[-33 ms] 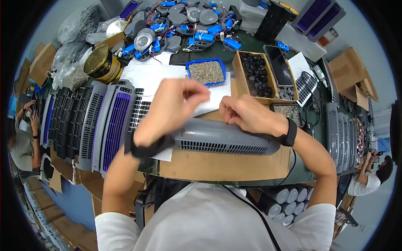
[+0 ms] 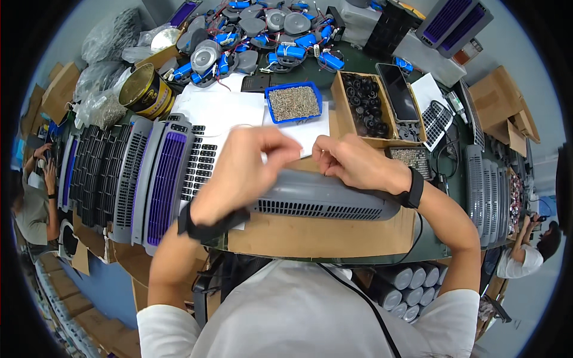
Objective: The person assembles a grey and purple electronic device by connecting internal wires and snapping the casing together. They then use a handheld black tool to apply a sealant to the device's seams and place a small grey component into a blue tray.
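A long grey plastic housing point(image 2: 322, 201) with a slotted vent lies across a flat cardboard sheet point(image 2: 316, 237) in front of me. Over its left part hovers my left hand point(image 2: 248, 164), thumb and fingertips drawn together in a pinch; anything between them is too small to make out. My right hand point(image 2: 361, 164) is closed at the housing's far edge, its curled fingers hiding whatever they pinch. The two sets of fingertips are a short way apart. Beyond them stands a blue tray point(image 2: 269, 106) heaped with small screws.
Grey and purple slotted housings point(image 2: 164, 188) stand in a row at left, near a yellow-black can point(image 2: 145, 92). A box of black round parts point(image 2: 366, 104) sits at right beside a phone point(image 2: 397, 92). Grey speakers with blue packs point(image 2: 289, 53) pile up at the back. Co-workers are at both sides.
My left hand has dropped slightly toward me and the housing, its fingertips still pinched. The right hand and the housing have stayed in place.
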Available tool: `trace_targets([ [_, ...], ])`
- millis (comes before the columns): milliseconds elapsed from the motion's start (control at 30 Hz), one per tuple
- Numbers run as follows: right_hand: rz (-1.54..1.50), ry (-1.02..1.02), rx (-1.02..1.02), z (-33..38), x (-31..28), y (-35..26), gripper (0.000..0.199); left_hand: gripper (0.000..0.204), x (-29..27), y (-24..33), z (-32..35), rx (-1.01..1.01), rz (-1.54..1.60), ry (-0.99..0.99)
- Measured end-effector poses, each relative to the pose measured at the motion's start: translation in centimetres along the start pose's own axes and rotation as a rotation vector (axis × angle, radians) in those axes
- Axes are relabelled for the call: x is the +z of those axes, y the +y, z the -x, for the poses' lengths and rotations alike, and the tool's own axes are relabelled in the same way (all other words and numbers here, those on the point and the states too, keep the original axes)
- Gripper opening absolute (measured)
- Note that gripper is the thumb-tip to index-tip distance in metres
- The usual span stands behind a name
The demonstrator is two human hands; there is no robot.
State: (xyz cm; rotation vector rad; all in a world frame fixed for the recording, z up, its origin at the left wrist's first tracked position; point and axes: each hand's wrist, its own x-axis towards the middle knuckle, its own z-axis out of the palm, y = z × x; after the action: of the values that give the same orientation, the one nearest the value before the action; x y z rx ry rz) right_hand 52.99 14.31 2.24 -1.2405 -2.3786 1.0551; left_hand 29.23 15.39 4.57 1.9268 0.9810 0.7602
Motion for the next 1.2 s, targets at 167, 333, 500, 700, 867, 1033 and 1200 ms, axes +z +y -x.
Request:
trace_targets([
  [167,-0.060,0.016,-0.022,0.2,0.0,0.2,0.031,0.012,4.0,0.4,6.3,-0.009,0.143,0.031],
  [333,-0.053,-0.011,0.037,0.6,-0.3,0.1,0.037,0.006,8.1,-0.5,8.6,-0.262,0.350,0.092],
  [500,-0.109,0.040,0.019,1.0,-0.1,0.1,0.038,0.003,10.0,-0.7,8.5,-0.206,0.230,0.161],
  [700,-0.087,0.064,-0.007,1.2,-0.1,0.6,0.035,0.003,10.8,-0.5,7.8,-0.138,0.040,0.183],
  [867,-0.059,0.078,-0.099,0.9,0.1,0.7,0.027,0.004,11.3,-0.3,7.8,-0.069,-0.048,0.294],
  [1033,-0.047,0.086,-0.079,1.1,0.5,-0.7,0.011,0.006,12.8,-2.2,8.6,0.069,-0.068,0.341],
  [1200,0.032,-0.040,0.113,1.5,-1.4,-1.2,0.029,0.006,10.9,-2.1,7.3,0.057,-0.171,0.207],
])
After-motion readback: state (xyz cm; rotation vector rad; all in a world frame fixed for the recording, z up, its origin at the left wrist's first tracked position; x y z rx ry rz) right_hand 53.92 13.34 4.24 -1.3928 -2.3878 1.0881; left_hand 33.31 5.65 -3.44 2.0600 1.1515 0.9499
